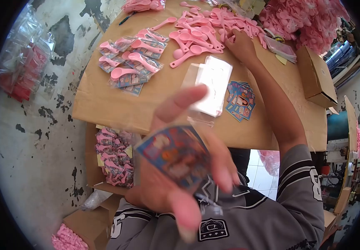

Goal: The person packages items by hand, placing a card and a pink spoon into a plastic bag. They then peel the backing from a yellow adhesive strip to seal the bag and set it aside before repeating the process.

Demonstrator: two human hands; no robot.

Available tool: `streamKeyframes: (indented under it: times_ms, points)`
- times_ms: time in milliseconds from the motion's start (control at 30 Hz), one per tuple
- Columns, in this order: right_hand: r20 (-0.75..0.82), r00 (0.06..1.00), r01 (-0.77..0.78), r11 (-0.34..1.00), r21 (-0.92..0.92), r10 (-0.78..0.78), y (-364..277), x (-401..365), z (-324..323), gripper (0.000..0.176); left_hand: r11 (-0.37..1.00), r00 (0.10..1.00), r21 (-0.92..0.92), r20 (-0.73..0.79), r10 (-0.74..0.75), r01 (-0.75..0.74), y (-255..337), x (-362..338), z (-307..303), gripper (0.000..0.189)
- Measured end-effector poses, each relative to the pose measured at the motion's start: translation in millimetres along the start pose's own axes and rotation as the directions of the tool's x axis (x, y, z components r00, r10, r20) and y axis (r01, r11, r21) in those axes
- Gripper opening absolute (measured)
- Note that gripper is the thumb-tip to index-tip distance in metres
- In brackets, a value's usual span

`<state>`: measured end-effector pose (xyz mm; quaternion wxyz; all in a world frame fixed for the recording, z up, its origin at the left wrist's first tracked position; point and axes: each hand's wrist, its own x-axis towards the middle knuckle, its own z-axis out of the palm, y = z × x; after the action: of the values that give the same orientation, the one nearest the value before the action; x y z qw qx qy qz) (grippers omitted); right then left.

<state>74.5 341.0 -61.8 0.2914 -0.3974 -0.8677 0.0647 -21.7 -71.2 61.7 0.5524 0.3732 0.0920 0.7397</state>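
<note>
Close to the camera and blurred, my left hand (157, 183) holds a blue printed card (176, 156) against its palm, its fingers apart around it. Clear plastic seems to surround the card. My right hand (241, 46) reaches to the far side of the table, fingers curled at a pink spoon in the edge of a heap of pink measuring spoons (194, 35). Between my hands lies a stack of clear plastic bags (216, 81), shining white. Right of it a fanned stack of blue cards (241, 102) rests on the table.
Bagged spoons with cards (136, 62) lie at the table's left. An open carton (91, 166) below holds more bagged spoons. Another cardboard box (315, 77) stands at the right edge, near large bags of pink pieces (303, 21). Plastic packs (23, 58) hang on the left wall.
</note>
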Motion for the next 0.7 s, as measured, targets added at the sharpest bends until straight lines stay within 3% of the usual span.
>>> streamKeyframes:
  times_ms: [100,133,200,233,300,333,400,433,500,567,600,633,667,700]
  points:
    - [0.001,1.0,0.005,0.999,-0.052,-0.005,2,-12,-16,0.029,0.987,0.995,-0.16,0.099,0.017,-0.001,-9,-3,16,0.126]
    - [-0.001,1.0,0.009,0.999,-0.046,-0.009,8,-16,-21,0.028,0.985,0.998,-0.173,0.05,0.032,-0.023,-10,-7,29,0.127]
    - [-0.003,1.0,0.001,1.0,0.005,-0.001,18,-25,-34,0.027,0.975,0.98,-0.208,0.163,0.11,-0.075,-19,6,30,0.134]
    - [-0.001,1.0,-0.011,0.999,0.05,0.011,23,-32,-43,0.028,0.966,0.933,-0.237,0.315,0.176,-0.103,-27,28,16,0.14]
    - [0.043,0.997,-0.065,0.99,0.124,0.06,27,-45,-62,0.03,0.858,0.81,-0.511,0.522,0.266,0.047,-45,6,9,0.125]
    - [0.085,0.992,-0.11,0.982,0.151,0.098,27,-51,-73,0.03,0.685,0.76,-0.69,0.57,0.313,0.235,-57,-52,23,0.108]
    - [0.128,0.979,-0.179,0.969,0.17,0.158,36,-63,-87,0.032,0.409,0.708,-0.776,0.618,0.341,0.48,-59,-74,31,0.091]
    - [0.127,0.975,-0.201,0.965,0.167,0.181,42,-69,-92,0.032,0.366,0.701,-0.76,0.643,0.307,0.536,-50,-57,30,0.085]
    - [0.1,0.976,-0.208,0.962,0.179,0.193,50,-79,-98,0.033,0.446,0.773,-0.735,0.62,0.136,0.511,-37,-32,32,0.085]
    - [0.044,0.983,-0.182,0.963,0.2,0.177,57,-89,-104,0.033,0.682,0.898,-0.628,0.429,-0.099,0.376,-26,-13,38,0.105]
    - [-0.049,0.995,-0.077,0.986,0.145,0.085,64,-91,-104,0.031,0.781,0.936,-0.533,0.298,-0.188,0.327,-23,-5,41,0.116]
    - [-0.135,0.991,0.022,0.997,0.079,-0.011,72,-92,-101,0.029,0.861,0.956,-0.416,0.15,-0.253,0.293,-21,2,43,0.129]
    - [-0.212,0.971,0.113,0.994,0.002,-0.11,80,-96,-100,0.027,0.916,0.966,-0.307,0.109,-0.235,0.257,-24,9,41,0.133]
    - [-0.175,0.982,0.068,0.997,-0.046,-0.075,78,-99,-106,0.022,0.955,0.974,-0.191,0.067,-0.217,0.226,-27,15,39,0.137]
